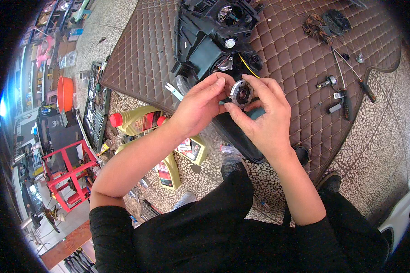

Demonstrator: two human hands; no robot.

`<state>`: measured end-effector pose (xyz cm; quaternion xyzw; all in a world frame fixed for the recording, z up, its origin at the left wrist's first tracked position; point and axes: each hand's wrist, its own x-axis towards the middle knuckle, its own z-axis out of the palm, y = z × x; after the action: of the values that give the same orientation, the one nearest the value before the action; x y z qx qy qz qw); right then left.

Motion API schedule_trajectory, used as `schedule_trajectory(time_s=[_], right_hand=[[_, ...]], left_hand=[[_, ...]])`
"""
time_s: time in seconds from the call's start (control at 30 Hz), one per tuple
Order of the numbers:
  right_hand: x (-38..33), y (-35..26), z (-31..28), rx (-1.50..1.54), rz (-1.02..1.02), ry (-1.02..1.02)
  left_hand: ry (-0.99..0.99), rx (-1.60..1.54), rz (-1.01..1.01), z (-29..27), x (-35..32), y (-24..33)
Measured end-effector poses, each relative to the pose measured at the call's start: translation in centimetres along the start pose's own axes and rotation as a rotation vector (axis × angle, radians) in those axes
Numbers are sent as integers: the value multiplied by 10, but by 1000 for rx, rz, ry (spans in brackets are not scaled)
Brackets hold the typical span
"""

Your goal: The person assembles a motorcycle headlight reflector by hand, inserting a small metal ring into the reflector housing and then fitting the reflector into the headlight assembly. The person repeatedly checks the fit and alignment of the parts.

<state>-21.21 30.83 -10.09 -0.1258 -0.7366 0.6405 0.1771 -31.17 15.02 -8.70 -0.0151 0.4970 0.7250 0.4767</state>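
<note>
Both my hands meet over a small round metal ring part (241, 93) with a dark centre. My left hand (200, 105) pinches its left side with thumb and fingers, and my right hand (264, 113) grips its right and lower side. Just beyond the hands lies a large black car headlight housing (209, 41), back side up, on a brown quilted mat (296, 59). A yellow wire (247, 66) runs from the housing toward the ring.
Two screwdrivers (351, 82) and small bulbs and connectors (329, 83) lie on the mat's right part, with a round black cap (336, 22) further back. Yellow oil bottles (139, 120) stand on the pebbled floor at left, beside a socket tray (94, 109) and a red stand (68, 168).
</note>
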Motion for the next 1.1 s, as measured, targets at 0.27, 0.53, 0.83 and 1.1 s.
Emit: schedule_trajectory(time_s=[0.27,0.53,0.83,1.1], right_hand=[[0,-3,-2,-48,-2,29],[2,-12,0,69,128,75],[3,-16,-2,49,172,60],[2,-22,-1,17,235,62]], left_hand=[[-63,60,21,2,1,-1],[-99,68,86,-2,1,-4],[-111,114,139,-4,3,-8],[-100,82,118,-2,1,-7]])
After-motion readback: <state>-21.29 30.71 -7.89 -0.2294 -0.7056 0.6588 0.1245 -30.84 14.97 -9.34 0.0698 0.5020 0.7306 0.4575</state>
